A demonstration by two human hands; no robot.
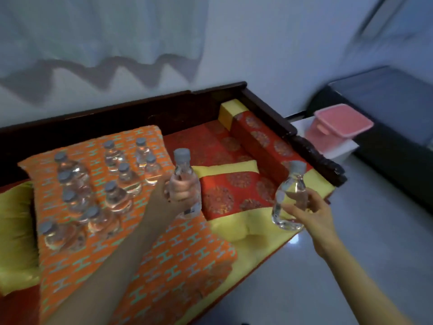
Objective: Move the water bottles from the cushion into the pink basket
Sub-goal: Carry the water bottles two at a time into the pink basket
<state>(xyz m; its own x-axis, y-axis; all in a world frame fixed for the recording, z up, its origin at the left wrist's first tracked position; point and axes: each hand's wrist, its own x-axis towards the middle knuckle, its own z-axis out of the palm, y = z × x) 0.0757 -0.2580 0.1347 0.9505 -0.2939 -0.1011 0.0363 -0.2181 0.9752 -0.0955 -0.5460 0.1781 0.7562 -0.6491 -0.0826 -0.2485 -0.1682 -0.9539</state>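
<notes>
Several clear water bottles (121,179) with grey caps stand on the orange patterned cushion (178,256) at the left. My left hand (171,195) grips one bottle (185,181) upright, lifted at the cushion's right edge. My right hand (311,214) holds a second bottle (289,198), slightly tilted, above the yellow edge of the sofa seat. The pink basket (339,126) sits far to the right, past the sofa's dark wooden arm, on a white stand.
A red and yellow sofa seat (234,191) lies between the cushion and the wooden armrest (311,151). A dark cabinet (389,118) stands behind the basket. Pale tiled floor (351,254) spreads at the right, and a curtain hangs on the wall behind.
</notes>
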